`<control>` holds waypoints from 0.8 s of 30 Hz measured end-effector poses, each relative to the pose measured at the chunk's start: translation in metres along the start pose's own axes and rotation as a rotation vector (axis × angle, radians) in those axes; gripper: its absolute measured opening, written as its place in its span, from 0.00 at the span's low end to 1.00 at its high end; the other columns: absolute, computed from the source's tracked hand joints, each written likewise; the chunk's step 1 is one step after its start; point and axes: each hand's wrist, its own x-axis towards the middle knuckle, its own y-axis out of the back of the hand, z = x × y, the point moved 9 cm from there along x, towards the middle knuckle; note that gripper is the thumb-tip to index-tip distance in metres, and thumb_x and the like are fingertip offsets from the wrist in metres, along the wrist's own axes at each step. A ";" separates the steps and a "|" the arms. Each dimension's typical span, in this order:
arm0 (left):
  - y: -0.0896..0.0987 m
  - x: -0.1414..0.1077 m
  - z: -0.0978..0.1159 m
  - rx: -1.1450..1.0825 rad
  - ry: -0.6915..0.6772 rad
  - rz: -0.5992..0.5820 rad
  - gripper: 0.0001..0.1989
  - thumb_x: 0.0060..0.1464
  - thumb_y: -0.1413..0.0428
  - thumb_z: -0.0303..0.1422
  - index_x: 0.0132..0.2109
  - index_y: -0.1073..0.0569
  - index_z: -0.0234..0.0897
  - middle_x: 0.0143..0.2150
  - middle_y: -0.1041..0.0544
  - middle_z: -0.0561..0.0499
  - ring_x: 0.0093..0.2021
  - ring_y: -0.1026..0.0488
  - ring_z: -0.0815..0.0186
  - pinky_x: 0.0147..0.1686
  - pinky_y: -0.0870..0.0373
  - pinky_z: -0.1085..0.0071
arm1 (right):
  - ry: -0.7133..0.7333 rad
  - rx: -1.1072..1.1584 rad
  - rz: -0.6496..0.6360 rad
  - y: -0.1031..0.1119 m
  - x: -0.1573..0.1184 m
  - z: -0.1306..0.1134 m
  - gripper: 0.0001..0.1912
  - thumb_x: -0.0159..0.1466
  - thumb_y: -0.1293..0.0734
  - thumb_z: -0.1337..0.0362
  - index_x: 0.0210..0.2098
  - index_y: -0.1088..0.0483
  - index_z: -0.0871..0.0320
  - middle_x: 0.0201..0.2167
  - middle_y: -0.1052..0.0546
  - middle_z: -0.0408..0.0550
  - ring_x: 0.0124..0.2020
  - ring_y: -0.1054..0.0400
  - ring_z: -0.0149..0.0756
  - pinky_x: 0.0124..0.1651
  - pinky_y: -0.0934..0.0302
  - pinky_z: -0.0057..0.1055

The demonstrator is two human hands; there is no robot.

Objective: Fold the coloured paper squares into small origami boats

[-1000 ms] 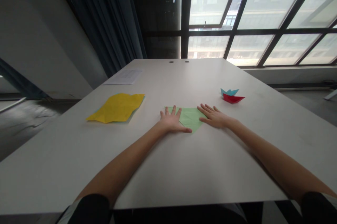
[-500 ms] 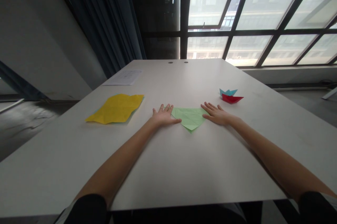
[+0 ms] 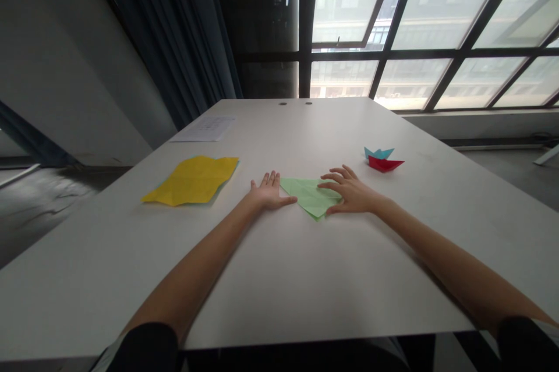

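R hand has come in over the green paper since half a sec ago: then it lay flat at the paper's R corner, now its fingers are arched & bent, reaching farther L across the R part. L hand has slid a touch L, its fingers drawn closer tog. than before; a sec ago it lay spread over the paper's L part, now that part shows. Green paper is in the middle of the tabletop, btwn both hands, folded, long edge away from the person, point toward them, w/ a lower layer peeking out at the point. R fingers are over its R end, thumb well apart from the rest, by the near R edge; no pinch visible, can't tell if fingertips actually press on it. L fingers are straight, nearly side by side, just beside the L corner, little finger & thumb splayed out; thumb tip is at the L edge, contact unclear. Paper itself sits abt where it was. Yellow sheet, to the L w/ a bluish layer under it, hasn't moved; same for the red boat & blue boat, farther off on the R, red one nearer. White sheet w/ print lies near the far L edge.
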 end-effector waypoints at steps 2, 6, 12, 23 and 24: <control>0.000 0.001 0.000 0.004 -0.004 0.004 0.53 0.41 0.65 0.65 0.65 0.66 0.35 0.66 0.71 0.44 0.65 0.73 0.49 0.57 0.63 0.41 | 0.084 0.077 -0.023 0.002 0.004 -0.023 0.38 0.50 0.38 0.38 0.53 0.37 0.53 0.54 0.34 0.53 0.55 0.46 0.50 0.57 0.54 0.48; 0.001 0.000 0.002 0.000 -0.025 0.007 0.54 0.40 0.65 0.65 0.65 0.67 0.33 0.66 0.72 0.44 0.65 0.74 0.50 0.57 0.66 0.41 | 0.124 0.184 -0.072 -0.004 0.007 -0.043 0.33 0.54 0.38 0.42 0.52 0.35 0.56 0.47 0.29 0.54 0.47 0.37 0.45 0.51 0.45 0.43; 0.001 0.001 0.001 -0.025 -0.066 -0.010 0.55 0.40 0.64 0.65 0.65 0.68 0.33 0.66 0.73 0.43 0.65 0.74 0.50 0.57 0.64 0.43 | 0.120 0.265 -0.035 -0.004 0.006 -0.042 0.19 0.62 0.42 0.55 0.48 0.33 0.57 0.41 0.26 0.52 0.43 0.34 0.40 0.46 0.41 0.36; 0.030 0.005 0.004 -0.193 -0.026 0.178 0.48 0.46 0.69 0.62 0.64 0.66 0.35 0.66 0.60 0.39 0.64 0.55 0.50 0.55 0.51 0.49 | -0.536 0.994 0.326 -0.018 0.001 0.039 0.12 0.55 0.36 0.55 0.31 0.32 0.59 0.18 0.32 0.39 0.20 0.36 0.28 0.26 0.38 0.27; 0.030 0.005 0.005 -0.198 -0.026 0.180 0.47 0.46 0.69 0.62 0.64 0.65 0.35 0.66 0.59 0.39 0.64 0.54 0.50 0.55 0.51 0.49 | -0.576 1.158 0.354 -0.020 0.000 0.044 0.12 0.54 0.35 0.56 0.31 0.32 0.59 0.20 0.31 0.40 0.20 0.35 0.28 0.27 0.37 0.27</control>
